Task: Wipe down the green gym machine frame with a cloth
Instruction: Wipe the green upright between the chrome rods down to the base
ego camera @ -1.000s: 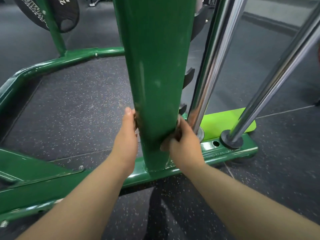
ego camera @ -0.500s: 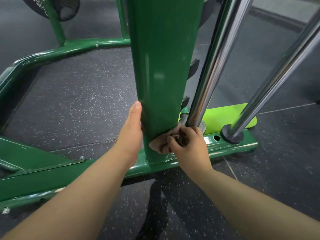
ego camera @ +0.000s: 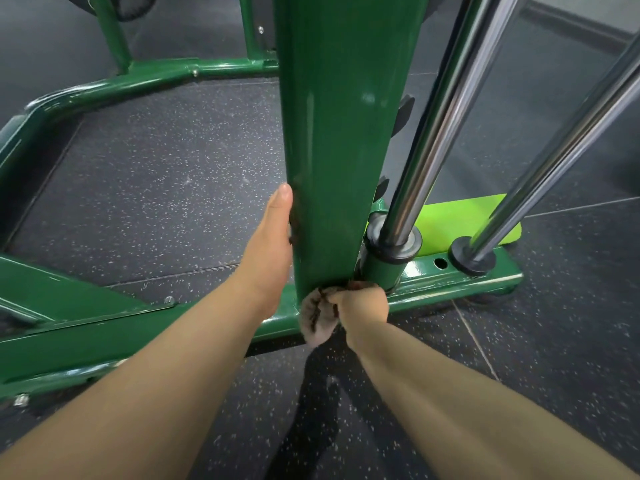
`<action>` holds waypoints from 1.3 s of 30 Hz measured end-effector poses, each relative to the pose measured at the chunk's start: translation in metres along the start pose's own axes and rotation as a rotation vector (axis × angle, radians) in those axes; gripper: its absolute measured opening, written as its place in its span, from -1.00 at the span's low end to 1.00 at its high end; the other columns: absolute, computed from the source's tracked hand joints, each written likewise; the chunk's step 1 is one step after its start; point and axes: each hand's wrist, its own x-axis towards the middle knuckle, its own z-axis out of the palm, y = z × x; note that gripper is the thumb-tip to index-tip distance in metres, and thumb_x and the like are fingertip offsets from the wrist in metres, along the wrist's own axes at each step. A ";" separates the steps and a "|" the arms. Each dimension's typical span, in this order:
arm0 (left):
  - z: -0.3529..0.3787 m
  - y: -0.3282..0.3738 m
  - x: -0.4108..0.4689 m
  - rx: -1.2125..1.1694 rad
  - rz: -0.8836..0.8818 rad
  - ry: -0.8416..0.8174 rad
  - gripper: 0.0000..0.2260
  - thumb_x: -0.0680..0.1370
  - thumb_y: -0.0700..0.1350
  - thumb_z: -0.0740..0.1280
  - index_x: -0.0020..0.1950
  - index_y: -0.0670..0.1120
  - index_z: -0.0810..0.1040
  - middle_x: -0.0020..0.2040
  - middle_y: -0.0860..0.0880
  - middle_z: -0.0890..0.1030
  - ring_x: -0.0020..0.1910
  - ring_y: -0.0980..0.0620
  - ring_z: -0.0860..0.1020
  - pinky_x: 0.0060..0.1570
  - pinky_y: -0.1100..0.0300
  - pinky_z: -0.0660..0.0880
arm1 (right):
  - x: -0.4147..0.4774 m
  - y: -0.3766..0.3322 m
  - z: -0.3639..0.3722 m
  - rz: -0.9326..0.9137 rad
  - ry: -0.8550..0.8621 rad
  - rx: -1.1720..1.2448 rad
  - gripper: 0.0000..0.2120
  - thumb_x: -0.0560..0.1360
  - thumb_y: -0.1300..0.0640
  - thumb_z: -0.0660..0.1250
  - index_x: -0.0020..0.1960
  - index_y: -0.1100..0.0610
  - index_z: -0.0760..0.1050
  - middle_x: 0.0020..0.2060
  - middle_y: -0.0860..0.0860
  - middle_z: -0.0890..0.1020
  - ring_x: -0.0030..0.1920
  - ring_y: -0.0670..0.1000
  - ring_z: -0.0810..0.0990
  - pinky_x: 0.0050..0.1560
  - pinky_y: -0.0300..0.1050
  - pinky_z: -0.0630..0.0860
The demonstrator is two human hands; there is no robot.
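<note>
My right hand [ego camera: 362,304] clamps the cloth [ego camera: 317,322] at the post [ego camera: 332,168] foot; unwiped post rises straight above, left hand [ego camera: 272,244] probably flat alongside.

No text, label, brand, number or sign can be read anywhere in the view.
</note>
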 end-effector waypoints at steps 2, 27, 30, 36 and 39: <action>-0.005 -0.008 0.001 0.076 0.018 0.023 -0.62 0.65 0.27 -0.02 0.37 0.24 0.41 0.32 0.26 0.50 0.30 0.31 0.43 0.37 0.16 0.30 | 0.011 0.002 -0.016 -0.012 0.052 -0.038 -0.85 0.47 0.23 0.44 0.04 0.13 0.59 -0.02 0.09 0.66 0.03 0.14 0.62 0.08 -0.01 0.57; -0.014 -0.064 -0.021 0.004 -0.418 0.387 -0.86 0.58 -0.27 0.27 -0.06 -0.07 0.57 -0.04 -0.05 0.67 -0.08 0.00 0.59 0.00 0.12 0.52 | 0.008 -0.001 -0.019 -0.028 -0.270 0.352 -0.77 0.51 0.45 0.28 -0.07 0.13 0.53 -0.23 0.03 0.58 -0.33 -0.08 0.58 -0.31 -0.24 0.54; -0.022 -0.076 -0.025 0.064 -0.463 0.326 -0.88 0.59 -0.25 0.28 -0.06 -0.08 0.58 -0.02 -0.06 0.69 -0.03 -0.02 0.61 0.02 0.10 0.52 | 0.024 0.012 -0.002 0.076 -0.192 0.355 -0.77 0.58 0.36 0.22 0.21 0.21 0.49 -0.02 0.08 0.57 -0.17 0.00 0.60 -0.13 -0.12 0.61; -0.031 -0.082 -0.028 0.124 -0.523 0.260 -0.89 0.61 -0.22 0.27 -0.02 -0.10 0.59 0.01 -0.05 0.69 0.00 0.00 0.63 -0.01 0.15 0.54 | 0.024 0.009 0.017 0.220 -0.091 0.545 -0.74 0.59 0.38 0.18 0.23 0.19 0.45 0.09 0.10 0.63 0.09 0.09 0.63 0.10 -0.16 0.57; -0.036 -0.078 -0.027 0.107 -0.534 0.206 -0.91 0.61 -0.19 0.29 0.00 -0.04 0.57 0.05 -0.03 0.68 -0.01 0.00 0.63 -0.01 0.11 0.52 | 0.004 -0.005 0.000 0.168 -0.172 0.439 -0.88 0.48 0.43 0.28 -0.03 0.27 0.49 -0.27 0.16 0.57 -0.29 0.12 0.60 -0.18 -0.04 0.61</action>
